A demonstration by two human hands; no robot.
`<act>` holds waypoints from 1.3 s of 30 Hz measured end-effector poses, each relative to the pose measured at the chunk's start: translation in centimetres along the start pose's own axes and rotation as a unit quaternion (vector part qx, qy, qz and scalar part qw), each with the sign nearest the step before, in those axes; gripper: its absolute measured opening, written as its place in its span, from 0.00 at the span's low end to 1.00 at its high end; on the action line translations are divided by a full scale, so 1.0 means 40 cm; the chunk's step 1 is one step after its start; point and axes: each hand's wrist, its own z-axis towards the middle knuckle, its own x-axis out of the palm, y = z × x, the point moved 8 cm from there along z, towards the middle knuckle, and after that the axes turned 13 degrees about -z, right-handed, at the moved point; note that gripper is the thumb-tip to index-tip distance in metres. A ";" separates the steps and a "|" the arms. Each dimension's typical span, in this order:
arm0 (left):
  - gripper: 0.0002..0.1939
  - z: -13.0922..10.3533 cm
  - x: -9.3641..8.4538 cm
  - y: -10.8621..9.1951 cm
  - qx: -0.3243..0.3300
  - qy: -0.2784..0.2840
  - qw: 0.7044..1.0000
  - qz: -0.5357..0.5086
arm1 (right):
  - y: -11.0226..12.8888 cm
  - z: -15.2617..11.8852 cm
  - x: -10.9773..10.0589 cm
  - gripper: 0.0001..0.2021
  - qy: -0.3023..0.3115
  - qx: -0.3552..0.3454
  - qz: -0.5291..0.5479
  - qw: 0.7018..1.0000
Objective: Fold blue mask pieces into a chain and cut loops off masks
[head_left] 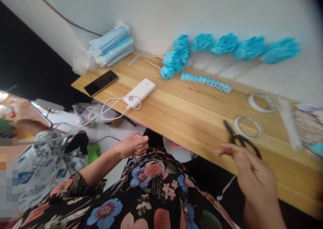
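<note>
Your black floral garment (151, 202) fills the lower foreground, and just above it your left hand (135, 146) is clenched into a fist short of the table's edge; whether anything is tucked inside it cannot be told. Your right hand (257, 170) is over the near right part of the wooden table (184, 111), its index finger reaching left and the rest bent; blur hides whether it grasps anything. Right beside its fingers lie the black-handled scissors (234, 134), blades pointing away from you, one handle partly behind your hand; you cannot tell if they touch. Beyond them are a smaller tape roll (237, 126) and a larger tape roll (252, 104), with a white strip (289, 124) to their right. Towards the wall sit a row of blue artificial flowers (224, 44), a cluster of similar blooms (174, 60) and a scalloped blue strip (205, 82). Further left you have a white power bank (143, 88) with its cable (88, 122), a smartphone (101, 82) and stacked face masks (113, 43).
</note>
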 end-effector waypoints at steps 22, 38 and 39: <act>0.24 0.418 0.246 -0.370 0.378 -0.119 0.540 0.742 | -0.160 -0.074 -0.115 0.10 -0.120 -0.004 -0.222 0.968; 0.12 0.665 0.687 -0.002 0.246 0.211 0.479 0.816 | -0.184 -0.007 -0.005 0.12 -0.039 -0.036 -0.260 0.964; 0.11 0.671 0.687 0.004 0.245 0.210 0.466 0.824 | -0.188 -0.012 -0.006 0.12 -0.043 -0.039 -0.251 0.966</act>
